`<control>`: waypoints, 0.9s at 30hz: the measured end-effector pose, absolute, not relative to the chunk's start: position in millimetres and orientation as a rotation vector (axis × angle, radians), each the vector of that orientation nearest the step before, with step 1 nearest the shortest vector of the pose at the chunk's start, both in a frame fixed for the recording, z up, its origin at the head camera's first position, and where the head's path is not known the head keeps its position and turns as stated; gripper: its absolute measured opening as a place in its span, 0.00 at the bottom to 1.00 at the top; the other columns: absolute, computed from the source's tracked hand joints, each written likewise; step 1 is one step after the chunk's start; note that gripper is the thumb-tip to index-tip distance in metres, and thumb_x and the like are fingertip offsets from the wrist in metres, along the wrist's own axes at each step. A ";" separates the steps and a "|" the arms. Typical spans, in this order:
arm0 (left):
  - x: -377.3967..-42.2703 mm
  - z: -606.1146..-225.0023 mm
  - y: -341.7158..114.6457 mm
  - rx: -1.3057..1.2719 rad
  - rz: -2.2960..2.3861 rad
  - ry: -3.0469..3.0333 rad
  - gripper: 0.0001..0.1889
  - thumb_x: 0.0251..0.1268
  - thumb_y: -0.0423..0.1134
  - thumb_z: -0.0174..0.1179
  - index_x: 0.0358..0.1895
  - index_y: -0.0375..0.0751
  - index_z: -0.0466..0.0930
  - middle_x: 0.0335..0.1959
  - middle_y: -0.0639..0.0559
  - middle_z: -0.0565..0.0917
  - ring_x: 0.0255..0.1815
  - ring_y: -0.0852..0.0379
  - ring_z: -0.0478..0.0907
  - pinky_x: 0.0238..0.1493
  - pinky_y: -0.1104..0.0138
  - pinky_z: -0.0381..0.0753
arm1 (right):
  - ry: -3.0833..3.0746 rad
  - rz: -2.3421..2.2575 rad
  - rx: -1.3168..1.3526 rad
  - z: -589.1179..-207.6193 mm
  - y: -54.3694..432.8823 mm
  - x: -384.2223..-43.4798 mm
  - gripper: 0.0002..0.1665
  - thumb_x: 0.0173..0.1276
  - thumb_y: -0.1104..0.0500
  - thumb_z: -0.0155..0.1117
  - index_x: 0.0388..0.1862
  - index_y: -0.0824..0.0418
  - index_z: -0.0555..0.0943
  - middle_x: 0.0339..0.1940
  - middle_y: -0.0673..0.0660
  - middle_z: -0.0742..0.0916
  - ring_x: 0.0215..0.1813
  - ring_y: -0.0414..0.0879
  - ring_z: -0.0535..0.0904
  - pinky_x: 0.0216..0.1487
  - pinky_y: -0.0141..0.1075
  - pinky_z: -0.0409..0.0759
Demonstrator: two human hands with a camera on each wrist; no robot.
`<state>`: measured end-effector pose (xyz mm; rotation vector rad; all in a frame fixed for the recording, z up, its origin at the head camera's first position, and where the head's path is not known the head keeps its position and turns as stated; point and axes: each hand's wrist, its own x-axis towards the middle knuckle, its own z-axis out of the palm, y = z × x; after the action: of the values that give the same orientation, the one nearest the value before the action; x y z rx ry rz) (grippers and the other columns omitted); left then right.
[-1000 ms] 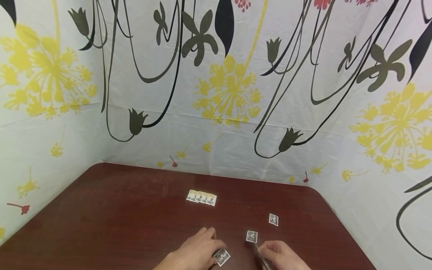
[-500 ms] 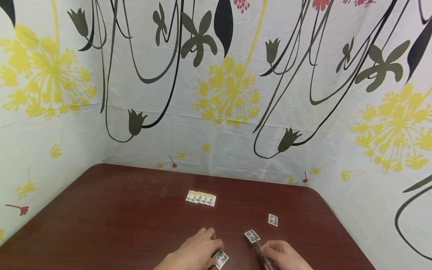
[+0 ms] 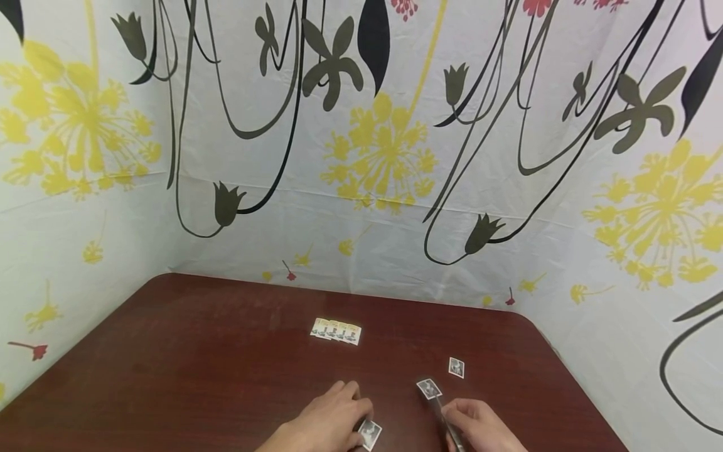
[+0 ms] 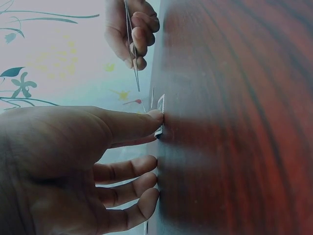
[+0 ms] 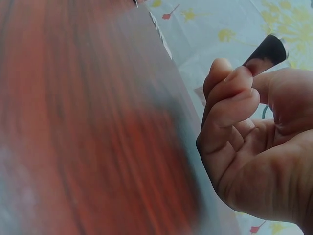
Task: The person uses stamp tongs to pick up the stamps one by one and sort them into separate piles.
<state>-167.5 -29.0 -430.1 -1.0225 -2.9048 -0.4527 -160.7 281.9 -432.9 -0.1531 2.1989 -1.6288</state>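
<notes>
My right hand [image 3: 480,424] pinches a pair of metal tweezers [image 3: 449,427] between thumb and fingers. At their far end is a small black-and-white stamp [image 3: 429,388] with a white border, tilted on the tip in the head view. Long thin arms of the tweezers [image 4: 128,24] show in the left wrist view, and a dark end [image 5: 269,51] rises above the fist in the right wrist view. Low over the table, my left hand [image 3: 333,417] pinches another black-and-white stamp [image 3: 370,434] by its edge. Its other fingertips [image 4: 150,182] rest at the tabletop.
A third black-and-white stamp [image 3: 457,368] lies on the dark red wooden table [image 3: 198,351], right of the tweezers. Toward the back, several yellow-and-white stamps [image 3: 336,331] overlap in a row. A white cloth with printed flowers [image 3: 271,157] hangs around the table's far edges.
My right hand has shifted slightly right, and the stamp at the tweezers' tip has turned and moved forward and right with it. My left hand has barely moved.
</notes>
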 end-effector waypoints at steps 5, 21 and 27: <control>-167.3 -430.9 -29.5 -1.025 -0.452 -2.919 0.11 0.61 0.46 0.76 0.43 0.58 0.84 0.41 0.62 0.76 0.39 0.64 0.66 0.33 0.71 0.71 | 2.276 -1.610 -0.180 -433.6 283.5 -160.2 0.18 0.81 0.57 0.51 0.42 0.73 0.79 0.21 0.51 0.84 0.23 0.38 0.76 0.26 0.28 0.75; -167.9 -431.7 -29.5 -1.024 -0.463 -2.920 0.12 0.59 0.46 0.77 0.41 0.57 0.83 0.40 0.63 0.74 0.39 0.65 0.65 0.32 0.71 0.71 | 2.363 -1.621 -0.096 -432.4 287.3 -160.5 0.24 0.82 0.57 0.50 0.48 0.83 0.74 0.22 0.51 0.84 0.23 0.39 0.75 0.27 0.30 0.75; -168.9 -431.4 -30.1 -1.042 -0.466 -2.945 0.11 0.61 0.46 0.77 0.43 0.58 0.84 0.41 0.63 0.74 0.39 0.65 0.65 0.33 0.70 0.72 | 2.392 -1.617 -0.061 -432.4 289.7 -161.9 0.25 0.82 0.56 0.50 0.47 0.83 0.73 0.22 0.51 0.84 0.24 0.39 0.76 0.28 0.30 0.75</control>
<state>-168.9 -30.1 -431.4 -1.0417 -2.9454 -0.4662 -161.9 289.7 -432.4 -0.0614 2.3918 -1.6174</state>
